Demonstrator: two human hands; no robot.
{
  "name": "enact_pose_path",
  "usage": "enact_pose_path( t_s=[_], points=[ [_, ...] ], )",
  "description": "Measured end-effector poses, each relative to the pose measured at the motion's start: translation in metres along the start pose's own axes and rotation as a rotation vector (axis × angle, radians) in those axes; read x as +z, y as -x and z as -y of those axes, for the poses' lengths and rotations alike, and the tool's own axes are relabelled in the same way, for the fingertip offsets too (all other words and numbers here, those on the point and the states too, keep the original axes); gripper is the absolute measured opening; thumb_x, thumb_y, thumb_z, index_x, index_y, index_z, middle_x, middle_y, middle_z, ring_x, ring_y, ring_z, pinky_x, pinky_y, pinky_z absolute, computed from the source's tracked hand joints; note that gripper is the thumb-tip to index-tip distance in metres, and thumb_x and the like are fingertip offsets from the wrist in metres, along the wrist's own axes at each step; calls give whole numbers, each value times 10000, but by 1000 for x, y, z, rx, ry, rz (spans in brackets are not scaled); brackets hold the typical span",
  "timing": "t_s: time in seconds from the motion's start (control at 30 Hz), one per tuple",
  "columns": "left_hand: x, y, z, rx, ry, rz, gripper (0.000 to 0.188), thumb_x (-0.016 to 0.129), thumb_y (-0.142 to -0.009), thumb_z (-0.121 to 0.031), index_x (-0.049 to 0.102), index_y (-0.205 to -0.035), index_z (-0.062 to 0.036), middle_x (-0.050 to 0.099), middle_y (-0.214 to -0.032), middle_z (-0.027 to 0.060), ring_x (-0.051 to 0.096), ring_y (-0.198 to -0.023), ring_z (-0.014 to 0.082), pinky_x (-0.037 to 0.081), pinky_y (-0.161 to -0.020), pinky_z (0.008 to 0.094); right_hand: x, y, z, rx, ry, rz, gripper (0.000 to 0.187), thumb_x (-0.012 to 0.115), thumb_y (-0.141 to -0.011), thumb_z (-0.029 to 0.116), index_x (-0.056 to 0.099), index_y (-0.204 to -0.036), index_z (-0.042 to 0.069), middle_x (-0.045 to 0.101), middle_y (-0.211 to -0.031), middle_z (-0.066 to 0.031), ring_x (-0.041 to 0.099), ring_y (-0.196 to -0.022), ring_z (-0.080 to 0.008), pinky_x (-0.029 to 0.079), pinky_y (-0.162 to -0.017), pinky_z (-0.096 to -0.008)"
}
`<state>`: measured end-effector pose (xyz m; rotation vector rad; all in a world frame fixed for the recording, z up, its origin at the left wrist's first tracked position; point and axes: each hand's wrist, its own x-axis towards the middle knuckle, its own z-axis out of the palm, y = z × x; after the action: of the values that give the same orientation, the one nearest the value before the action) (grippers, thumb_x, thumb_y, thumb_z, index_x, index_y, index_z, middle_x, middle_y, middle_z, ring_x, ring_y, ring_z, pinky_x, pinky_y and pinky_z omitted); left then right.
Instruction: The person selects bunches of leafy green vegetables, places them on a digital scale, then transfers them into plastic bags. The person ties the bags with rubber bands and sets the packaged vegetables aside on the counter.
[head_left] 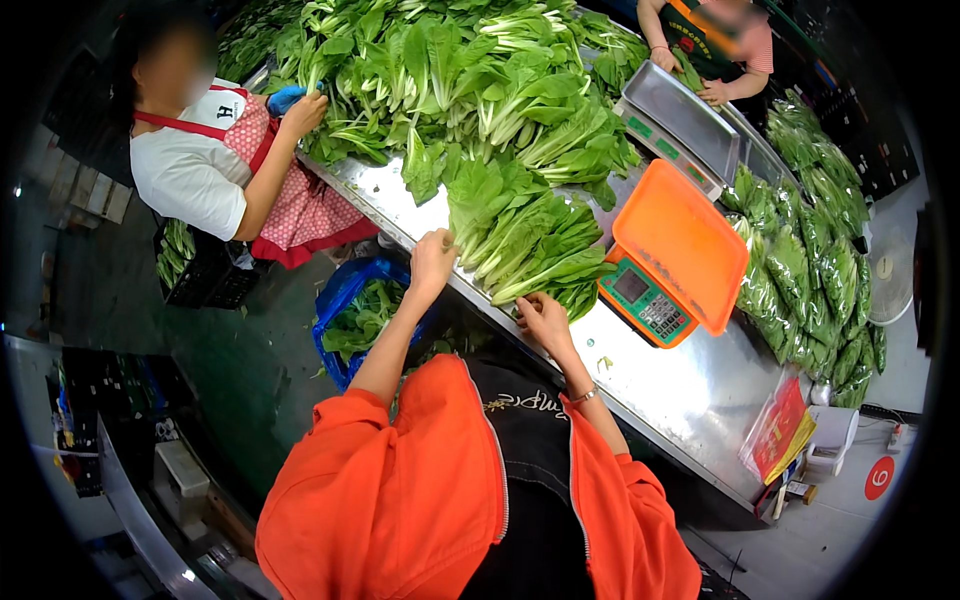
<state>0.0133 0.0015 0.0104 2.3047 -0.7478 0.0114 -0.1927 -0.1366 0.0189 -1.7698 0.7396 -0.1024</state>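
Observation:
A spread of leafy greens with pale stems (520, 240) lies at the near edge of the metal table, stem ends toward me. At its left end, my left hand (433, 262) has its fingers closed on the greens. My right hand (541, 322) pinches stem ends at the near right corner of the same spread. Behind it rises a large heap of loose greens (440, 80). An orange-topped scale (680, 245) with a keypad and small display stands just right of my right hand, its pan bare.
A metal-pan scale (685, 115) stands farther back. Bagged greens (810, 270) are piled at right. One co-worker (215, 150) in a red apron stands at left, another (715, 45) at far right. A blue-lined bin (335, 290) with leaves sits below the table edge (640, 415).

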Motion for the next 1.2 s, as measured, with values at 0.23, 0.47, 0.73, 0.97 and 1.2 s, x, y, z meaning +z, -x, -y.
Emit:
enact_pose_path(
  t_s=[0.23,0.47,0.73,0.97,1.2],
  points=[
    [-19,-11,-5,-347,991,160,208,707,-791,-144,619,-890,16,642,-776,51,586,-669,125,462,-627,268,0,3,3,27,-65,-10,379,583,-852,301,613,-975,-56,664,-690,-127,654,-607,-173,503,-552,-288],
    [21,-13,1,122,100,121,171,662,-740,-41,568,-862,35,608,-740,151,606,-679,265,472,-627,358,-1,2,6,23,-55,-7,372,584,-856,292,613,-978,-58,665,-695,-127,657,-615,-170,508,-550,-288],
    [-3,-25,-18,-88,151,182,510,752,-693,-273,509,-1010,44,589,-910,223,569,-876,369,448,-759,425,0,3,-9,106,-307,-33,565,596,-871,298,471,-1209,-137,660,-900,-190,658,-753,-185,539,-621,-281],
    [20,-58,-1,-147,205,391,874,788,-676,-400,372,-1229,133,515,-1177,254,484,-1120,334,393,-960,390,4,6,5,154,-493,-6,766,592,-883,377,266,-1332,-151,570,-1080,-196,589,-917,-181,502,-724,-265],
    [15,-73,-28,12,589,826,835,790,-689,-370,400,-1334,-9,473,-1316,180,469,-1180,288,373,-998,352,13,-24,19,175,-464,-55,597,624,-859,385,359,-1127,-78,523,-975,-136,552,-882,-203,497,-721,-337]
  ],
)
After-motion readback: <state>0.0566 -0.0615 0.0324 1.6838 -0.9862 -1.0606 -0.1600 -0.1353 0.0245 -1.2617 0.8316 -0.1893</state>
